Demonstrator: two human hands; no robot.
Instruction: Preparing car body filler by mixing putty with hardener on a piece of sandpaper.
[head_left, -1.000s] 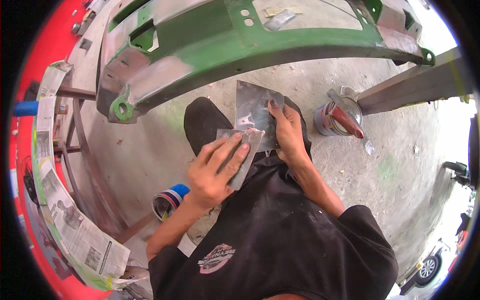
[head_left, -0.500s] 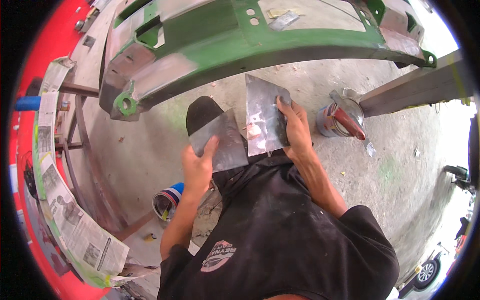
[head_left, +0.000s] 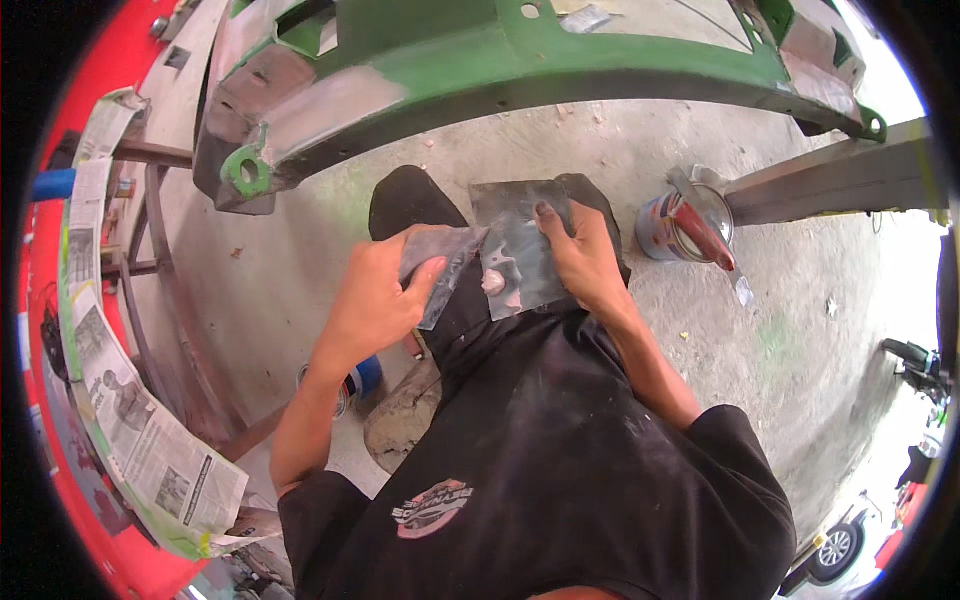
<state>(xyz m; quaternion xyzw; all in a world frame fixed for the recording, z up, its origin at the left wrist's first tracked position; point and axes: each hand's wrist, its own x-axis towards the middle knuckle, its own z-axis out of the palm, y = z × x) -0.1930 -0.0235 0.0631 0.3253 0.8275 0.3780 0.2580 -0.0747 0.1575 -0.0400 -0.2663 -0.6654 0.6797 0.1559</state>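
Note:
My right hand (head_left: 585,255) is closed on the edge of a flat metal sheet (head_left: 525,225), its thumb across the top face. On that sheet lies a small lump of pale pink putty (head_left: 493,282) with smears around it. My left hand (head_left: 375,300) pinches a second thin spreader sheet (head_left: 440,262), now tilted, with its far corner close to or touching the first sheet's left edge. Both sheets are over my lap. Ahead stands a green metal frame panel (head_left: 500,85) with sanded pinkish-grey patches.
To the right, a can (head_left: 672,228) with a red-handled scraper (head_left: 703,235) on top stands by a grey beam (head_left: 835,180). A blue-rimmed can (head_left: 362,378) sits below my left forearm. Along the left runs a newspaper-masked part (head_left: 150,430) beside a brown metal stand (head_left: 165,290).
My left hand has turned and tilted its spreader toward the other sheet. The right sheet has come down slightly and flatter. The view has shifted, with the green panel higher in the picture.

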